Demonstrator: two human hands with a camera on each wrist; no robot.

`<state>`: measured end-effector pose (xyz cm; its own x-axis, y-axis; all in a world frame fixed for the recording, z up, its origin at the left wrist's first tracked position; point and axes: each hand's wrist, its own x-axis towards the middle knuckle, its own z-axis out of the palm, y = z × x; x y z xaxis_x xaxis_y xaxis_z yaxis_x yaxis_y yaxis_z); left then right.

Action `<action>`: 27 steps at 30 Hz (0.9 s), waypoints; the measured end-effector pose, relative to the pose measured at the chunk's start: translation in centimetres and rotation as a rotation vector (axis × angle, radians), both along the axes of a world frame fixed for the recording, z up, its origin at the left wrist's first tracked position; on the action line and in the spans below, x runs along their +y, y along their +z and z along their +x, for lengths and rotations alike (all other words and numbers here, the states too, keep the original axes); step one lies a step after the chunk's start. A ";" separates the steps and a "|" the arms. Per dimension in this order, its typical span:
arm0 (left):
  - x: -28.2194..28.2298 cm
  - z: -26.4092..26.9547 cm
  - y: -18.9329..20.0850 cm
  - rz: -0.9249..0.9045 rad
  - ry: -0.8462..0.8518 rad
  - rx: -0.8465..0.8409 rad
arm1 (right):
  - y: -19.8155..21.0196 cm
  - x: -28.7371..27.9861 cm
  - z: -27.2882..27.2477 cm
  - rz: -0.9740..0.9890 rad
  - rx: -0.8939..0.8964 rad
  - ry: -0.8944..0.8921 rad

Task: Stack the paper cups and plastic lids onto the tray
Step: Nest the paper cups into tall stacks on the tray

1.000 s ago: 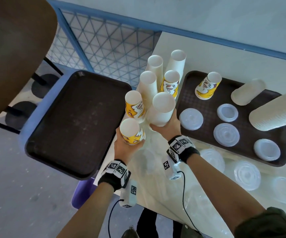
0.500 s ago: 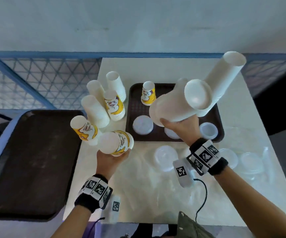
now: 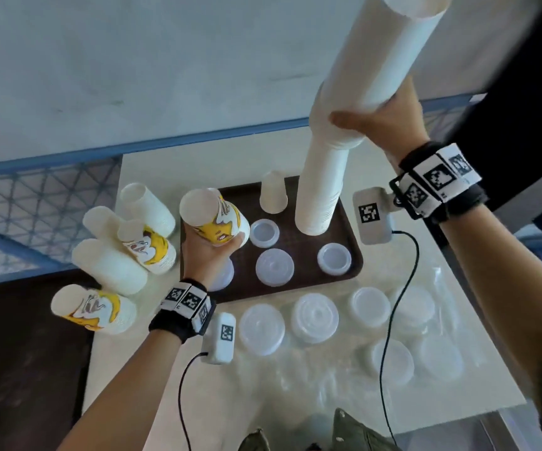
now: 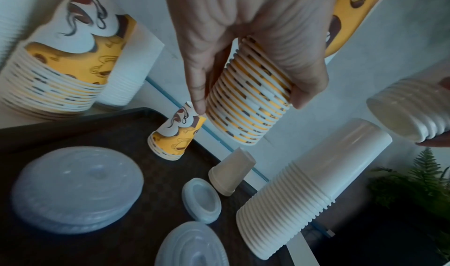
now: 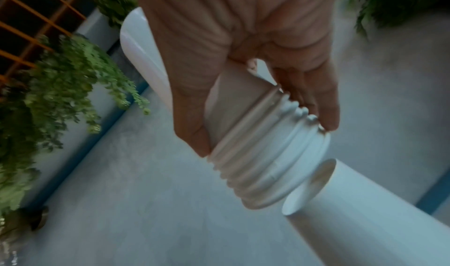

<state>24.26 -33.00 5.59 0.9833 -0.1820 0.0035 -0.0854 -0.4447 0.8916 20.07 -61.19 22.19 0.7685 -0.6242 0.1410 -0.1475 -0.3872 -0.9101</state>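
My left hand (image 3: 212,245) (image 4: 250,104) grips a yellow printed cup stack (image 3: 214,219) (image 4: 248,100), upside down and tilted, over the left edge of the brown tray (image 3: 299,292). Raised high, my right hand (image 3: 373,118) (image 5: 266,137) grips a long white cup stack (image 3: 390,47) (image 5: 268,164). Its lower end sits tilted at the top of a tall white stack (image 3: 323,183) (image 5: 353,222) standing on the tray. I cannot tell whether they touch. The tray also holds clear lids (image 3: 274,266) (image 4: 75,189), a small white cup (image 3: 273,193) and a short yellow stack (image 4: 175,135).
Several cup stacks (image 3: 110,265) stand crowded on the white table left of the tray. Several clear lids (image 3: 314,317) lie on crinkled plastic in front of it. A second dark tray (image 3: 19,369) sits lower left. A blue mesh rail (image 3: 35,203) runs behind.
The right hand has lifted its white stack from a low slant to high above the tray, where a tall white stack now stands. The left hand carried the yellow stack right, to the tray's edge.
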 end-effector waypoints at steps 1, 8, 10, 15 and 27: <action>-0.4 0.5 0.2 0.005 -0.004 -0.001 | 0.0 -0.4 0.6 0.002 0.024 0.010; -2.6 5.4 2.0 0.047 0.189 -0.038 | -3.9 -1.5 3.0 -0.008 0.236 0.063; -2.9 7.2 2.7 0.044 0.245 -0.026 | -5.5 -1.6 3.1 0.019 0.249 0.061; -3.6 11.5 2.3 0.108 0.270 0.032 | -9.4 -1.6 3.1 0.035 0.309 0.078; -4.0 11.2 -4.9 0.247 0.277 0.236 | -11.7 -1.1 3.0 0.071 0.296 0.042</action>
<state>35.51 -36.98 0.72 0.9638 0.1213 -0.2376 0.2602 -0.6246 0.7363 23.02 -62.26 10.53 0.7949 -0.5914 -0.1356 -0.3953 -0.3353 -0.8552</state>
